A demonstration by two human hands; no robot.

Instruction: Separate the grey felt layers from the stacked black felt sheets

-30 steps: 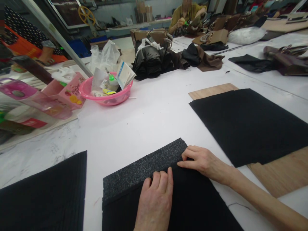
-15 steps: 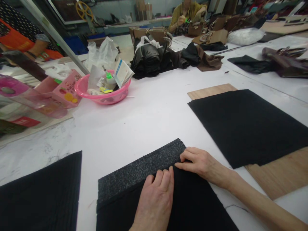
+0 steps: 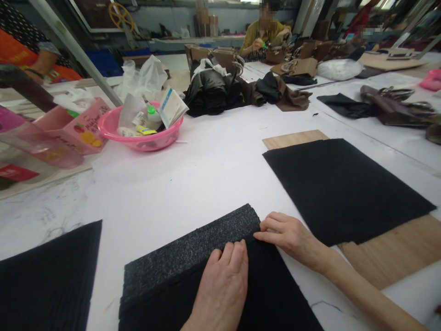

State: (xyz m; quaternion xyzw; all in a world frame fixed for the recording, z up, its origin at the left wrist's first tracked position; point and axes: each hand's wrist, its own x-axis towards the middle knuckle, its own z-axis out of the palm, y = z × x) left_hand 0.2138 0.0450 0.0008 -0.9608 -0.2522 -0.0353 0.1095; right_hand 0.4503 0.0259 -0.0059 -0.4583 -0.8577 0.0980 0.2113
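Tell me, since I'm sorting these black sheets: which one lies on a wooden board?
The black sheet on the right: it rests on the wooden board. The other two lie on the white table.

A stack of dark grey felt sheets (image 3: pixel 193 257) lies flat on the white table at the lower centre of the frame, its far edges fanned.

Sewing/bag-making workshop, factory floor. Long white worktable (image 3: pixel 220 161) with cut black felt sheets (image 3: pixel 339 188) stacked on plywood boards (image 3: pixel 292 138). Heaps of black and brown fabric (image 3: pixel 241 92), half-assembled brown bags (image 3: pixel 299 64), pink basin (image 3: pixel 138 135) of glue bottles and supplies. Another person (image 3: pixel 263 34) works at the far end.
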